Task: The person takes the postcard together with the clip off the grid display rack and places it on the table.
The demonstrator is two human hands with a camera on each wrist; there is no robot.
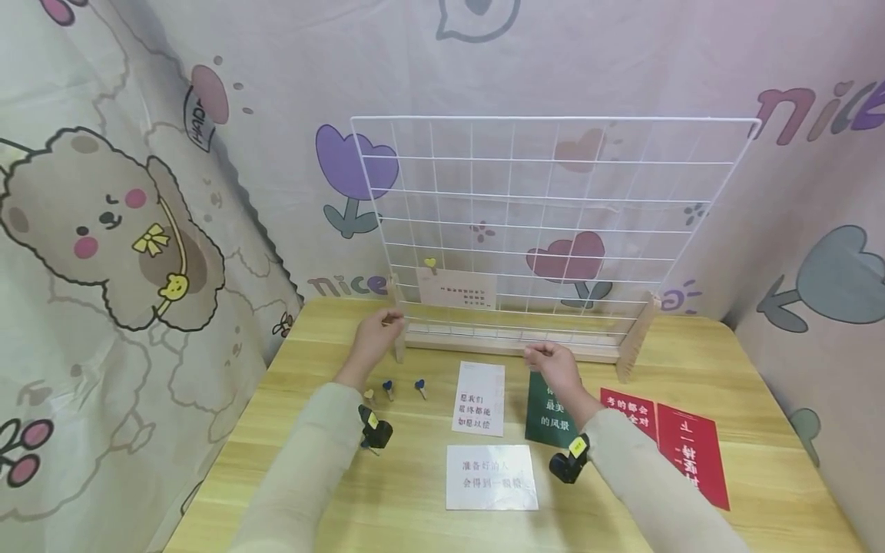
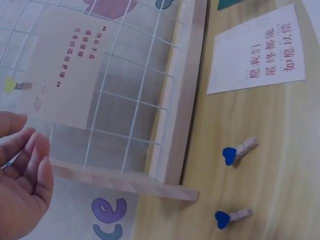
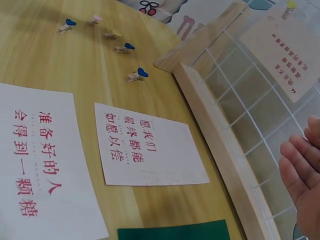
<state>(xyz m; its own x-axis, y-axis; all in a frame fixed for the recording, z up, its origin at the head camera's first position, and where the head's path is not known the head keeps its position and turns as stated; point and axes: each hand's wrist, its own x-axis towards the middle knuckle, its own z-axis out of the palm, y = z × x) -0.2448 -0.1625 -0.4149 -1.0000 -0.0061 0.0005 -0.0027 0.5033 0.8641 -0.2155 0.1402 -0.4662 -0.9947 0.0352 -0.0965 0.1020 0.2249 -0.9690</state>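
A white wire grid stands upright in a wooden base. A pale printed card hangs low on its left side, held by a small clothespin with a yellow heart. Beside the grid's left end is my left hand, fingers loosely curled with nothing in them; in the left wrist view it is just below the hung card's clothespin. My right hand hovers in front of the base, over the far end of a green card. Its fingers are relaxed and hold nothing in the right wrist view.
On the wooden table lie a white upright card, a white sideways card and two red cards. Several small clothespins lie left, among them two with blue hearts. A patterned cloth hangs behind.
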